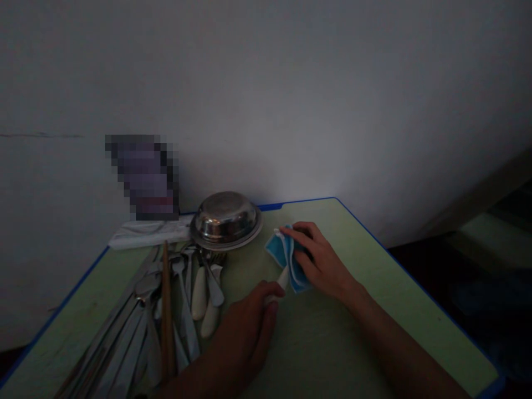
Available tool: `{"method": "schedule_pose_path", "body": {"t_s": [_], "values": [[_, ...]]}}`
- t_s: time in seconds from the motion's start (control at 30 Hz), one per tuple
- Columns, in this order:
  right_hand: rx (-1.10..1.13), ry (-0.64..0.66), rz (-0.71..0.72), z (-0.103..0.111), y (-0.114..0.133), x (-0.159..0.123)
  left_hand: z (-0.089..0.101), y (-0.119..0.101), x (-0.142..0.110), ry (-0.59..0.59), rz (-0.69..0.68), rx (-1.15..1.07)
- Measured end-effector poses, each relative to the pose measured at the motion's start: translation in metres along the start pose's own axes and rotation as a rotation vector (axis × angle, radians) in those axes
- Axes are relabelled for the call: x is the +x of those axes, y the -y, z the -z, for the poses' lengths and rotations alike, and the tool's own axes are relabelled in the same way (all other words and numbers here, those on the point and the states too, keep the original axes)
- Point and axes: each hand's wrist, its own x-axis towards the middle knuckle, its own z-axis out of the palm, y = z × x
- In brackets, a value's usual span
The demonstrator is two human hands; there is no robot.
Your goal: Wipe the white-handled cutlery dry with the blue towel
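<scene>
My left hand (257, 316) is closed around the pale handle of a white-handled utensil (283, 278). The far end of that utensil is hidden in a folded blue face mask (276, 249), so I cannot tell what kind it is. My right hand (318, 257) grips the mask from the right, fingers bent over its folds. Left of my hands lies a pile of metal spoons (146, 285) and other cutlery, among them a fork (218, 259) and pale-handled pieces. A pair of wooden chopsticks (167, 310) lies across the pile.
An upside-down metal bowl (226, 216) sits at the back of the green, blue-edged table (353, 233). Beside it is a flat white packet (149, 233). A blurred-out upright object (145, 177) leans at the wall (291, 100) behind.
</scene>
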Motion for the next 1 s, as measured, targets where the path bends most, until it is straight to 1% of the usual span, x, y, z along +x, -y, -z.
{"method": "schedule_pose_path", "body": {"t_s": [0.1, 0.27, 0.33, 0.4, 0.43, 0.53, 0.63, 0.7, 0.73, 0.77, 0.83, 0.93, 1.0], "values": [[-0.034, 0.016, 0.004, 0.002, -0.004, -0.001, 0.001, 0.0, -0.001, 0.002, 0.01, -0.012], [-0.101, 0.131, 0.035, 0.008, -0.006, -0.001, 0.002, 0.0, -0.001, 0.004, -0.002, -0.03], [-0.111, 0.122, 0.04, 0.009, -0.005, -0.001, 0.002, 0.0, -0.001, 0.004, 0.004, -0.042], [-0.097, 0.063, 0.026, 0.01, -0.005, -0.001, 0.002, 0.0, -0.001, 0.003, 0.026, -0.056], [-0.086, 0.007, 0.017, 0.01, -0.007, -0.001, 0.001, 0.0, -0.001, -0.001, 0.043, -0.068], [-0.078, -0.233, -0.016, 0.012, -0.014, 0.0, 0.0, 0.0, -0.001, -0.024, 0.108, -0.11], [-0.149, -0.5, -0.086, 0.018, -0.022, 0.002, 0.0, 0.001, -0.001, -0.051, 0.164, -0.185], [-0.229, -0.632, -0.125, 0.024, -0.026, 0.003, 0.0, 0.001, -0.001, -0.064, 0.19, -0.26], [-0.271, -0.676, -0.143, 0.026, -0.027, 0.004, 0.001, 0.001, -0.001, -0.073, 0.202, -0.3], [-0.298, -0.695, -0.164, 0.027, -0.028, 0.005, 0.001, 0.001, -0.001, -0.079, 0.215, -0.338], [-0.301, -0.679, -0.214, 0.029, -0.028, 0.006, 0.001, 0.002, -0.001, -0.104, 0.236, -0.402], [-0.221, -0.607, -0.282, 0.028, -0.027, 0.007, -0.001, 0.003, -0.001, -0.134, 0.251, -0.473], [-0.188, -0.619, -0.31, 0.028, -0.027, 0.007, -0.004, 0.004, -0.001, -0.166, 0.251, -0.502]]}}
